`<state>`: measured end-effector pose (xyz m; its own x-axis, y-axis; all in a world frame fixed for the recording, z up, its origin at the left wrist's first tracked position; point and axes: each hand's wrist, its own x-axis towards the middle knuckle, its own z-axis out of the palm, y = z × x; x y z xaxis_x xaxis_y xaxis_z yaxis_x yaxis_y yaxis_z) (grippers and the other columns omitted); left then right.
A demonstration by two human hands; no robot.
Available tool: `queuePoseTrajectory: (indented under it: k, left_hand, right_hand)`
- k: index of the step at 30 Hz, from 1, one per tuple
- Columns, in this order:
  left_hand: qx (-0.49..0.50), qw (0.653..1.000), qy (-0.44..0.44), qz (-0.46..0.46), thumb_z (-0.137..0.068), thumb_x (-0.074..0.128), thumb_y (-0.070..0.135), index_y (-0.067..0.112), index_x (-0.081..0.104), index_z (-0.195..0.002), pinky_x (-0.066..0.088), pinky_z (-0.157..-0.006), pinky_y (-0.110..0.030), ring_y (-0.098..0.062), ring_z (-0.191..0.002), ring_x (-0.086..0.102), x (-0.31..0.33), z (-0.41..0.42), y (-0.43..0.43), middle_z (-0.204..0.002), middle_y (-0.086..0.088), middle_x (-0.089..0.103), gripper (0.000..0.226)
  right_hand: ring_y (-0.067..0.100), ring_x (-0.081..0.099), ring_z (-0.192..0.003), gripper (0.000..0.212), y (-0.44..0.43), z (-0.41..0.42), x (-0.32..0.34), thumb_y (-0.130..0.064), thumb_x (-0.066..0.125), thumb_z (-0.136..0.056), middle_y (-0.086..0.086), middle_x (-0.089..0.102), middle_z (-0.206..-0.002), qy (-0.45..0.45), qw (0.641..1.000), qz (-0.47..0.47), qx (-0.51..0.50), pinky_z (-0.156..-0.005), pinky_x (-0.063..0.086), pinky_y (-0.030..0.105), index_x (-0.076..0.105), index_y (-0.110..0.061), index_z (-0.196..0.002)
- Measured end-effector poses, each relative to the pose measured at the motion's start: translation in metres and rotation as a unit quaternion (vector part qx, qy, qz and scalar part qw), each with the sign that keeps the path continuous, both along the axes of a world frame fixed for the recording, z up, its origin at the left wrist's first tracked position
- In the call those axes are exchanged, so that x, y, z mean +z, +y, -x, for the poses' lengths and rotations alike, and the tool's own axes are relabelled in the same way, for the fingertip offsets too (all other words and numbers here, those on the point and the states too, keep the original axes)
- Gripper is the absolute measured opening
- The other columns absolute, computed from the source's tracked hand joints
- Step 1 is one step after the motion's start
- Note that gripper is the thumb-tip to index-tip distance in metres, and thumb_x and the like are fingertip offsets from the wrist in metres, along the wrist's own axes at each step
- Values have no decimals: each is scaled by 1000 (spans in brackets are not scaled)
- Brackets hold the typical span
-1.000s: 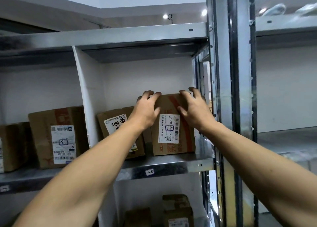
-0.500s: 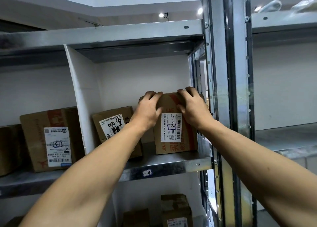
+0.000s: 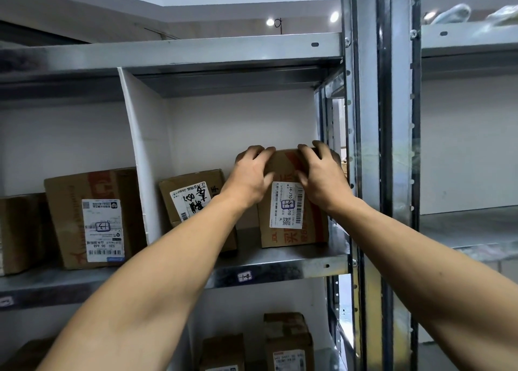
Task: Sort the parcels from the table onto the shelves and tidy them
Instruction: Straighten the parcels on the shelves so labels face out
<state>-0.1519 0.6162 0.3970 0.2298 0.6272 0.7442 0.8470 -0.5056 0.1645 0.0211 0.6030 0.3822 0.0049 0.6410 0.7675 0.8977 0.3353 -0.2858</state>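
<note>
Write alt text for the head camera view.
The left hand and right hand grip the top of a cardboard parcel standing on a metal shelf beside the upright post. Left of it sits a second parcel, then a white divider.

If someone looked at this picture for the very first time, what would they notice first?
First come two bare arms reaching up, with the left hand and right hand gripping the top of a brown box that has a white label. It stands on the metal shelf, at the right end beside the shiny post. To its left sits a box with black scribbled writing.
</note>
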Motion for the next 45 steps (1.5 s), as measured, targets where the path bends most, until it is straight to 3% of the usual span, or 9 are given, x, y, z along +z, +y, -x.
queuePoseTrajectory:
  k: [4, 11, 19, 26, 30, 34, 38, 45]
  left_hand:
    - [-1, 999, 12, -33, -96, 57, 32, 22, 37, -148, 32, -114, -44, -25, -138, 31, -2, 9, -13, -149, -6, 38, 57]
    - [-44, 989, 32, -135, -93, 61, 27, 14, 49, -140, 40, -107, -40, -25, -126, 45, -25, 47, -61, -136, -9, 52, 50]
    - [-16, 987, 25, -155, -91, 59, 30, 14, 53, -137, 42, -106, -43, -25, -124, 48, -74, 123, -125, -133, -7, 54, 49]
    - [89, 991, 29, -98, -90, 62, 30, 15, 51, -138, 41, -103, -43, -25, -124, 47, -140, 244, -213, -132, -8, 54, 51]
    - [182, 983, 33, -24, -90, 63, 30, 15, 53, -137, 41, -100, -45, -28, -121, 46, -193, 329, -272, -131, -8, 55, 51]
    - [267, 961, 30, 61, -89, 58, 35, 14, 55, -134, 44, -97, -46, -32, -117, 51, -243, 399, -336, -127, -9, 57, 50]
    - [332, 931, 32, 146, -88, 48, 42, 18, 53, -136, 42, -98, -44, -31, -119, 50, -282, 454, -392, -130, -7, 55, 54]
    - [427, 880, 21, 205, -92, 58, 35, 18, 53, -135, 40, -97, -43, -30, -121, 48, -326, 541, -454, -131, -5, 56, 47]
  right_hand:
    - [40, 25, -144, 55, -11, 4, -9, -34, 59, -97, 16, 29, -157, -37, 998, -43, -12, -104, 43, 57, 41, -21, -147]
    - [40, 37, -138, 56, -48, 21, -35, -30, 60, -95, 19, 42, -149, -66, 990, -122, -11, -112, 37, 55, 44, -15, -147]
    - [41, 46, -130, 51, -105, 99, -75, -33, 57, -95, 22, 49, -142, -74, 990, -117, 25, -106, 41, 50, 50, -11, -140]
    - [36, 51, -123, 49, -165, 214, -138, -34, 60, -91, 16, 54, -136, -115, 987, -49, 102, -96, 49, 48, 54, -12, -135]
    - [39, 49, -126, 50, -196, 286, -187, -35, 59, -92, 19, 52, -140, -172, 973, 6, 154, -99, 47, 49, 53, -13, -136]
    - [37, 54, -114, 43, -229, 359, -231, -38, 47, -93, 13, 57, -130, -196, 957, 52, 209, -86, 50, 46, 56, -14, -128]
    - [34, 52, -120, 43, -260, 431, -265, -37, 54, -95, 10, 54, -136, -213, 932, 99, 277, -91, 49, 46, 54, -16, -132]
    - [35, 51, -120, 44, -296, 548, -311, -43, 51, -97, 11, 52, -137, -246, 882, 138, 378, -90, 50, 47, 52, -17, -133]
